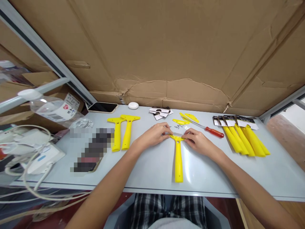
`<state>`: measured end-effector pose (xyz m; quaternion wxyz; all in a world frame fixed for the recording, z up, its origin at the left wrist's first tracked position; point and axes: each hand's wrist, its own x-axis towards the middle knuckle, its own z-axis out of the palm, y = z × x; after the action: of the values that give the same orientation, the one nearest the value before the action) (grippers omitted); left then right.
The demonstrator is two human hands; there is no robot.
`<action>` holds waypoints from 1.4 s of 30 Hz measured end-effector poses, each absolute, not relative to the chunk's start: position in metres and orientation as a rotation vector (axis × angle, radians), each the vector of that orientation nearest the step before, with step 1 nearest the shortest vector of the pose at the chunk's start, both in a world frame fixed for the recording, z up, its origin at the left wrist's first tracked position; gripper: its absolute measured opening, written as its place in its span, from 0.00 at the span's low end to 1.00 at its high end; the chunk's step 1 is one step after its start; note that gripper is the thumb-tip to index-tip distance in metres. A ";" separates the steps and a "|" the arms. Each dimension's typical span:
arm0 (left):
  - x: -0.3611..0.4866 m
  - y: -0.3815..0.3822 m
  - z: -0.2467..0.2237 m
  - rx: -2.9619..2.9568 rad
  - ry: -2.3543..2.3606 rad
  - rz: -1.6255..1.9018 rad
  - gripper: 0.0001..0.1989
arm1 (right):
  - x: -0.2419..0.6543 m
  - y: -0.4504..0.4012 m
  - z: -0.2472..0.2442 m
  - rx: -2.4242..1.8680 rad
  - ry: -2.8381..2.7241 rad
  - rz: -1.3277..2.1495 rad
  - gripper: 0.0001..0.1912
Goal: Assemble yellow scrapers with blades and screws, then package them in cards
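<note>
A yellow T-shaped scraper handle [178, 160] lies on the grey table in front of me, its head pointing away. A thin metal blade [177, 135] rests along the top of that head. My left hand [158, 134] pinches the left end of the head and blade, fingers closed. At the right end, my right hand [195, 140] grips the same piece between thumb and fingers. Just beyond are small dark screws [178, 126], yellow cover pieces [192, 117] and a screwdriver with a red handle [214, 132].
Two yellow handles [127, 133] lie to the left, near a pixelated phone [95, 152]. Several carded yellow scrapers [254, 140] are at the right. Behind are cards [160, 112], a white case [133, 105] and another phone [103, 107]; a charger with cables [45, 156] sits far left.
</note>
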<state>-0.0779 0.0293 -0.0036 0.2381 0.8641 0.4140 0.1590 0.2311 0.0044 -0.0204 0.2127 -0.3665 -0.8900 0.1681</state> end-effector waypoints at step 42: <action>-0.077 0.032 -0.008 2.514 1.103 0.581 0.11 | 0.242 0.012 -0.020 -0.999 -2.493 0.198 0.15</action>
<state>-0.0768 0.0325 -0.0079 0.1669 0.8833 0.3876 0.2043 0.2423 0.0121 -0.0197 0.2222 -0.3616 -0.9026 0.0716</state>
